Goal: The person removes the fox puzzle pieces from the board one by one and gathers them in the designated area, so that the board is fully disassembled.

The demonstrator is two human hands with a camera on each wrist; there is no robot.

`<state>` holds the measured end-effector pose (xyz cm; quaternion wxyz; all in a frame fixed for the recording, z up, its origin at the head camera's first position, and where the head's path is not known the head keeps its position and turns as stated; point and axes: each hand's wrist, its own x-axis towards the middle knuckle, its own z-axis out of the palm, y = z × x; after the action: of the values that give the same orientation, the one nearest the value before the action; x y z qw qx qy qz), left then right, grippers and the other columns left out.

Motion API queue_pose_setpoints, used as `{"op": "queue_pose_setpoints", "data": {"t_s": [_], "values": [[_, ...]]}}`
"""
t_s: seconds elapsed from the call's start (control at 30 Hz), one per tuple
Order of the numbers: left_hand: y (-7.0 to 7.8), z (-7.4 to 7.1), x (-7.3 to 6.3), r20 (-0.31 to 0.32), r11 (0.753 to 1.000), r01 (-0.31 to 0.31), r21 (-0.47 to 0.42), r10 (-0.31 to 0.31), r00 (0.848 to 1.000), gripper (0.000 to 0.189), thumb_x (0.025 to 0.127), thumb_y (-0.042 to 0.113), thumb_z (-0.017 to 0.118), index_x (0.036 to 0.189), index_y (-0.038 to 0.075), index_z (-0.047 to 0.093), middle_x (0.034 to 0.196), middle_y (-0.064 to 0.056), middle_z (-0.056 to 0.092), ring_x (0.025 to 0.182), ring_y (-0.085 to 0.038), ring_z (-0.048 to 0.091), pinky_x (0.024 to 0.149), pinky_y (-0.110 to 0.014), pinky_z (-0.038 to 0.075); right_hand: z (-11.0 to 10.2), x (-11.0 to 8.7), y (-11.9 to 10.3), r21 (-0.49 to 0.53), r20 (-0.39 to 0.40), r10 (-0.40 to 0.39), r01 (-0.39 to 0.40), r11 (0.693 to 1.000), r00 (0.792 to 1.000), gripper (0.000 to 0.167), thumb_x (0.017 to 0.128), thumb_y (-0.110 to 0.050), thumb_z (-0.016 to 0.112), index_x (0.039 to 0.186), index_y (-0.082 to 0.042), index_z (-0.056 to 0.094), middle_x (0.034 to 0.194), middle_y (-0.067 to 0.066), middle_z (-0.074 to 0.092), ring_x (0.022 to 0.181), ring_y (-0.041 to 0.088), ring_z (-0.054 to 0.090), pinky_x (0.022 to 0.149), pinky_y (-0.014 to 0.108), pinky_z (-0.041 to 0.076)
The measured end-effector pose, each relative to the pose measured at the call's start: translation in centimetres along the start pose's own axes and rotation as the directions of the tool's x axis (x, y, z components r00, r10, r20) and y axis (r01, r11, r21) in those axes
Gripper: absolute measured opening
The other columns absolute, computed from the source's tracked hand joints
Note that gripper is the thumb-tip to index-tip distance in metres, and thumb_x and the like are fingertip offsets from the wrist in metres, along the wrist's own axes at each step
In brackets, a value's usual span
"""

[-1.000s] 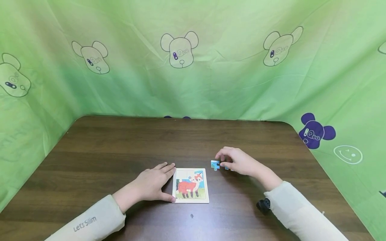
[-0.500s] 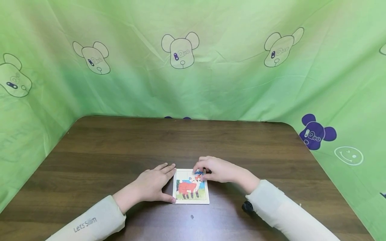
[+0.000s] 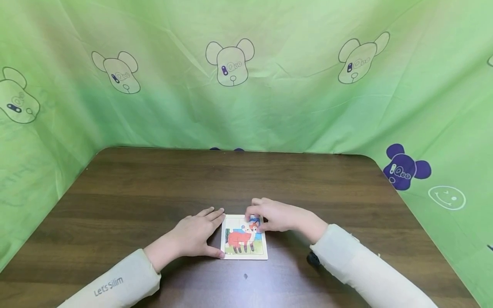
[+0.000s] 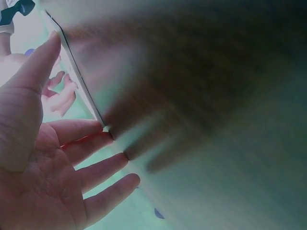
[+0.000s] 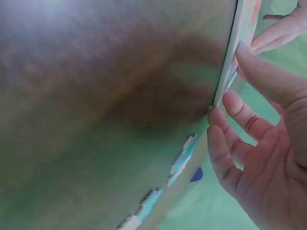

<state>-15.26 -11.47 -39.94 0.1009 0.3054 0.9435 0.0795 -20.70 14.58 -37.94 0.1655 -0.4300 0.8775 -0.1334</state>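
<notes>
A small square puzzle (image 3: 239,244) in a pale frame (image 3: 244,258) lies on the table, showing a red fox on grass. Pale board shows along its upper left. My left hand (image 3: 196,234) steadies the frame's left side, fingers extended, thumb at the near corner; in the left wrist view its fingertips meet the frame edge (image 4: 79,72). At the upper right corner, my right hand (image 3: 279,215) bends thumb and forefinger around a blue puzzle piece (image 3: 254,220), which they partly cover. The right wrist view shows that thumb (image 5: 244,52) over the frame's edge.
Loose puzzle pieces (image 5: 182,160) lie on the wooden table (image 3: 173,179) to the right of the frame, hidden behind the right hand in the head view. A green printed cloth (image 3: 285,107) hangs around the table's far side and flanks.
My right hand has moved left from the loose pieces to the puzzle's upper right corner, and over the last half second it has barely shifted. The left hand stays on the frame.
</notes>
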Motion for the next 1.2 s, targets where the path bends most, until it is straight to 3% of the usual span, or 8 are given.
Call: {"op": "queue_pose_setpoints", "data": {"t_s": [0.3,0.8,1.2], "values": [[0.1,-0.1,0.0,0.007,1.0,0.007,0.001,-0.007,1.0,0.099,0.076,0.064,0.074,0.149,0.004,0.044,0.158,-0.01,0.04,0.145,-0.034,0.039,0.101,-0.052,0.05,-0.4,0.4,0.0,0.008,0.053,0.022,-0.023,1.0,0.998,0.026,0.085,-0.012,0.077,0.103,-0.021,0.061,0.097,-0.002,0.052,0.091,0.015,0.049,0.08,0.028,0.044],[0.0,-0.1,0.1,-0.005,1.0,0.006,0.004,-0.006,1.0,0.099,0.076,0.065,0.075,0.148,0.003,0.045,0.158,-0.01,0.041,0.144,-0.034,0.04,0.1,-0.053,0.051,0.0,0.6,0.3,0.04,-0.022,-0.032,0.032,0.999,0.999,0.023,0.084,-0.005,0.074,0.097,-0.016,0.059,0.091,-0.001,0.052,0.089,0.013,0.046,0.079,0.026,0.04],[0.1,0.0,0.0,-0.007,1.0,0.006,0.0,-0.006,1.0,0.099,0.076,0.064,0.075,0.148,0.004,0.045,0.157,-0.01,0.042,0.144,-0.034,0.041,0.1,-0.052,0.051,0.7,0.7,0.9,0.139,-0.117,-0.031,0.047,0.989,0.993,0.021,0.088,0.003,0.068,0.102,-0.012,0.065,0.089,0.0,0.056,0.087,0.013,0.051,0.08,0.027,0.045]]}}
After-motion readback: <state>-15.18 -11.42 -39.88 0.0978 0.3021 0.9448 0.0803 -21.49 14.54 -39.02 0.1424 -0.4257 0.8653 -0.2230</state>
